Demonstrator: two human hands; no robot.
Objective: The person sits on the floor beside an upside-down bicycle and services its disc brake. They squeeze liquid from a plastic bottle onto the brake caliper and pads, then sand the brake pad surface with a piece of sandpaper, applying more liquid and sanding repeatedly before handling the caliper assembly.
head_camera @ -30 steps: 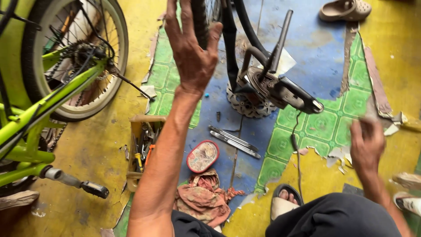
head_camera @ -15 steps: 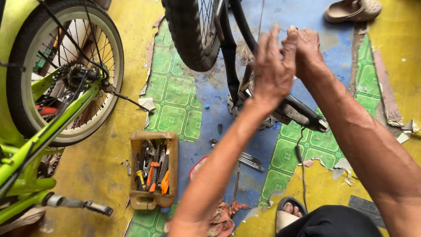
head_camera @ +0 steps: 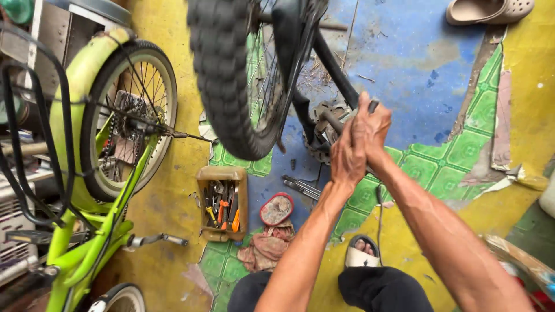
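The dark metal crank arm (head_camera: pixel 341 124) of the black bicycle sits low beside its toothed chainring (head_camera: pixel 324 136), just right of the knobby black tyre (head_camera: pixel 228 81). Both hands are wrapped tightly round it, the left hand (head_camera: pixel 347 159) and right hand (head_camera: pixel 373 127) pressed together. The step in hand looks like working the crank; the next move likely calls for a firm, steady pull with both hands. On the painted floor (head_camera: pixel 404 63) nearby lie a wooden tool box (head_camera: pixel 222 202), a red oval tin (head_camera: pixel 276 209), a pink rag (head_camera: pixel 266 248) and a lime-green bicycle (head_camera: pixel 98 219).
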